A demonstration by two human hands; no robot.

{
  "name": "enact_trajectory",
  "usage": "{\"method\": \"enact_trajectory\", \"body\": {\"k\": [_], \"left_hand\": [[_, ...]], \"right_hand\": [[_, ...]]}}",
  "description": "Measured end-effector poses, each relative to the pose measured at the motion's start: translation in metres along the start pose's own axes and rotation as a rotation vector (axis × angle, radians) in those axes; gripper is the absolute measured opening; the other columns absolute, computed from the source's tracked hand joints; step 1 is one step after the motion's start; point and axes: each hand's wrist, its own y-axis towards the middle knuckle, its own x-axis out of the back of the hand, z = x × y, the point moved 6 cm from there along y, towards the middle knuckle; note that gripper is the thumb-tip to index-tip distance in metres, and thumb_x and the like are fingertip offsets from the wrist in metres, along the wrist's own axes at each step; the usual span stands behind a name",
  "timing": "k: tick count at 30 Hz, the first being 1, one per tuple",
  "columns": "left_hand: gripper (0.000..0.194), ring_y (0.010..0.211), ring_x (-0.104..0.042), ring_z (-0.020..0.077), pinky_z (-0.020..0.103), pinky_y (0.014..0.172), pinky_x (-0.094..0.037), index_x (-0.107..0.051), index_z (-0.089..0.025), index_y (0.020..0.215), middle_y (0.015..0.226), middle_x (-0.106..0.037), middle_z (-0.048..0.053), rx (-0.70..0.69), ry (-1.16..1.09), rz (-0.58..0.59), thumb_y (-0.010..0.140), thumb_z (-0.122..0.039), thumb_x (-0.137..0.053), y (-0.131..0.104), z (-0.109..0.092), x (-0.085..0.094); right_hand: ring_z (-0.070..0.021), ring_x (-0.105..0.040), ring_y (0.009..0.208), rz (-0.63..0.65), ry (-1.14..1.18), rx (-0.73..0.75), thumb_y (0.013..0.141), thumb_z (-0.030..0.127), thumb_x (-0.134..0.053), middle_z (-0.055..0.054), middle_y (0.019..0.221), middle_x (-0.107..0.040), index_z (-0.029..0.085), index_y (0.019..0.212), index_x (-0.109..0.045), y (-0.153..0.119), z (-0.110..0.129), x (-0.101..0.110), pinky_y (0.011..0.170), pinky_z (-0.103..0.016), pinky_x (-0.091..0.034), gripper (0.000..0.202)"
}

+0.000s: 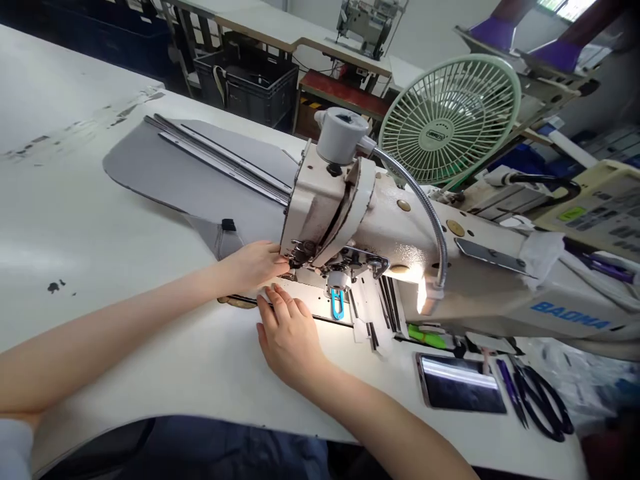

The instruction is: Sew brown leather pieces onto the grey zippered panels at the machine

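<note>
The grey panel (215, 193) lies beyond the left grip (250, 268) and right grip (293, 338); I can't tell whether either clasps anything.

Between three and four o'clock in my view, the blue letters (570, 317) BAOMA stand on the sewing machine (395, 227). The badge (435, 135) on the green fan (453, 120), near two o'clock, and the printing (593, 208) on the beige box (613, 193), near three, are too blurred to read.

Panel (135, 160) left of sewing machine (400, 227), fan (440, 133) behind, phone (460, 383) in front (scissors (543, 400) right)
</note>
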Motion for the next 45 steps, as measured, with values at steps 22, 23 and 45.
{"method": "enact_trajectory", "body": {"k": [22, 23, 45], "left_hand": [[0.013, 0.085, -0.057, 0.0208, 0.033, 0.071, -0.038, -0.063, -0.015, 0.079, 0.085, -0.065, 0.007, 0.008, 0.071, 0.046, 0.083, -0.005, -0.056, 0.003, 0.001, -0.004], [0.014, 0.086, -0.057, 0.0208, 0.033, 0.071, -0.038, -0.064, -0.015, 0.080, 0.086, -0.065, 0.007, 0.017, 0.072, 0.042, 0.084, -0.005, -0.056, 0.003, 0.002, -0.004], [0.029, 0.091, -0.061, 0.0155, 0.027, 0.080, -0.038, -0.063, -0.023, 0.108, 0.102, -0.070, 0.000, 0.363, 0.014, 0.263, 0.098, -0.020, -0.037, -0.135, -0.015, 0.082]], "right_hand": [[-0.0296, -0.047, 0.130, -0.016, -0.057, 0.013, 0.097, 0.022, -0.044, -0.019, 0.137, -0.054, 0.008, 0.131, -0.055, 0.001, 0.002, 0.000, 0.091, -0.042, -0.046, 0.039], [-0.0298, -0.047, 0.130, -0.025, -0.054, 0.015, 0.096, 0.022, -0.044, -0.019, 0.137, -0.055, 0.008, 0.130, -0.055, 0.001, 0.002, 0.001, 0.090, -0.042, -0.046, 0.039], [-0.0213, -0.062, 0.106, -0.170, 0.339, 0.148, 0.092, 0.010, -0.042, -0.011, 0.115, -0.069, 0.018, 0.122, -0.060, -0.009, -0.002, 0.023, 0.091, -0.039, -0.048, 0.036]]}}
